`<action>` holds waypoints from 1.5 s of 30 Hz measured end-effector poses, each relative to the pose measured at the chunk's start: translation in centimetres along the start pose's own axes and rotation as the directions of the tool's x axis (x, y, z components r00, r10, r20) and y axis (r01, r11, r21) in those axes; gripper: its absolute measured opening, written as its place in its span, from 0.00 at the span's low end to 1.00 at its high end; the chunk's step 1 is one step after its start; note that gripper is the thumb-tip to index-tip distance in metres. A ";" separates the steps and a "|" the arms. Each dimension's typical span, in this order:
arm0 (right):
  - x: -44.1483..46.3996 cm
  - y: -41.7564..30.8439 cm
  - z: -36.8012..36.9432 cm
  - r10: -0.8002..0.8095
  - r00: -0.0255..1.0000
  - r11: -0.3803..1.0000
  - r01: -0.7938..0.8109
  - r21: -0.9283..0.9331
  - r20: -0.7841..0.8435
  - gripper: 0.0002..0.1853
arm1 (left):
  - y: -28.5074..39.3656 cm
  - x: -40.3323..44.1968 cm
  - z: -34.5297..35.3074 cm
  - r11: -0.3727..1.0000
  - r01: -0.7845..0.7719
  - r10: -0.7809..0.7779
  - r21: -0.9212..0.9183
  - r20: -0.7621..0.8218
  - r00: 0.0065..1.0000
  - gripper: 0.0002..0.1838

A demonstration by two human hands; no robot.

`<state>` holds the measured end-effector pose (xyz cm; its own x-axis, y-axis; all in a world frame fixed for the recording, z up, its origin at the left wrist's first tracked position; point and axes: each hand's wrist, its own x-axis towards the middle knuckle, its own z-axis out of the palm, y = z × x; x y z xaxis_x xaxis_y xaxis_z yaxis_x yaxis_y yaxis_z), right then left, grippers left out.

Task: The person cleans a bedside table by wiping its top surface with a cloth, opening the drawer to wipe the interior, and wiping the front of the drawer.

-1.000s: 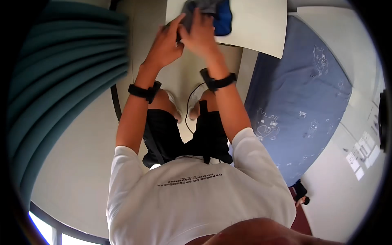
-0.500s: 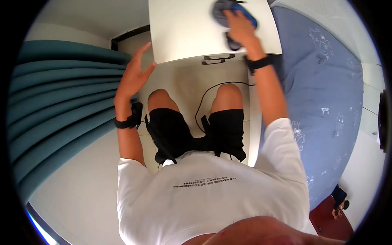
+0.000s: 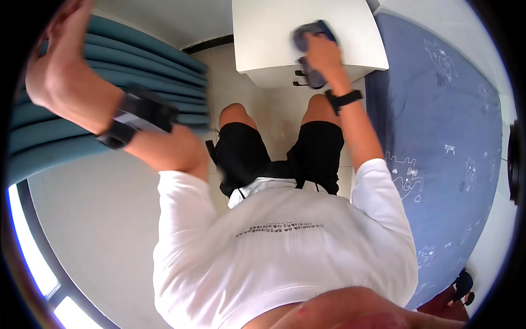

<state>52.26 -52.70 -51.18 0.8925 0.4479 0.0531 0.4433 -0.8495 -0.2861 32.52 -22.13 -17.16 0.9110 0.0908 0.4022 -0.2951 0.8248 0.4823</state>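
Observation:
My right hand (image 3: 324,55) is closed on a soft-looking grey and dark blue item (image 3: 304,38) over the white cabinet top. A grey flap (image 3: 314,77) of it hangs below my hand, past the cabinet's front edge. Motion blur hides its exact kind. My left hand (image 3: 57,68) is raised close to the camera at the upper left, before the curtain. Its fingers stretch upward, blurred and partly cut off by the frame edge, and nothing shows in them. Both wrists wear black straps; the left one carries a dark device (image 3: 145,112).
The white cabinet (image 3: 263,38) stands ahead, with dark handles (image 3: 299,78) on its front. Green curtains (image 3: 153,66) hang at left. A bed with a blue printed sheet (image 3: 438,137) runs along the right. Another person (image 3: 463,285) is at the lower right.
My left hand has risen from beside the cabinet to the upper left, near the camera. The grey and blue item has come toward me, its flap now over the front edge. The view has shifted.

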 end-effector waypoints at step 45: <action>16.3 -12.4 2.8 -0.450 0.706 0.891 0.396 0.221 0.547 0.36 | -28.2 -2.1 -31.6 -0.310 0.779 0.450 0.546 -0.637 0.626 0.17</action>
<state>61.08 -34.11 -49.41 0.3858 0.8508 -0.3570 0.7306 -0.5180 -0.4449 48.07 -27.93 -56.20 0.6209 0.7834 -0.0275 0.6438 -0.4897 0.5880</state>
